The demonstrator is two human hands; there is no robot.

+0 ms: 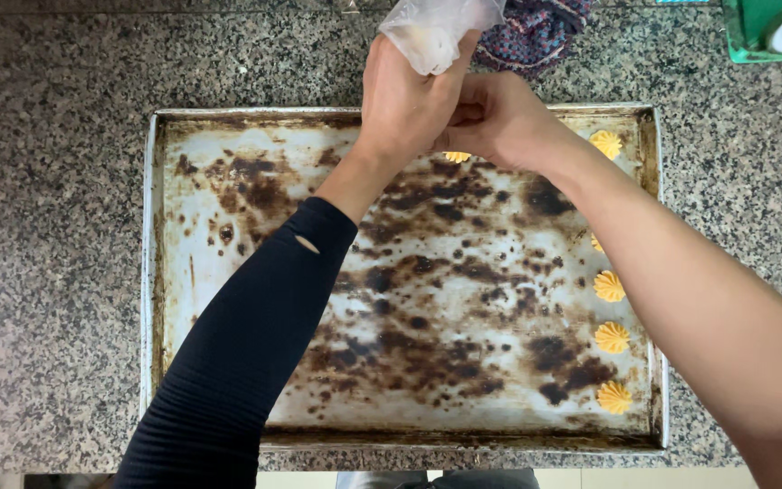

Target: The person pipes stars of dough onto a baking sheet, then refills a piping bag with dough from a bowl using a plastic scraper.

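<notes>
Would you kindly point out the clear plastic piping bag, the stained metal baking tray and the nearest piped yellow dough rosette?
clear plastic piping bag point(432, 32): head view, bulging middle.
stained metal baking tray point(148, 272): head view, left rim.
nearest piped yellow dough rosette point(615, 397): head view, centre.

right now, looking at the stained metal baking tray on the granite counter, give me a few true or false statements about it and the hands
1. Both hands, left hand and right hand, grip a clear plastic piping bag. True.
2. The yellow piped dough rosettes line the tray's left side. False: they sit along its right side.
3. The stained metal baking tray is clean and shiny. False: it is covered in dark burnt patches.
4. The left arm wears a black sleeve. True.
</notes>
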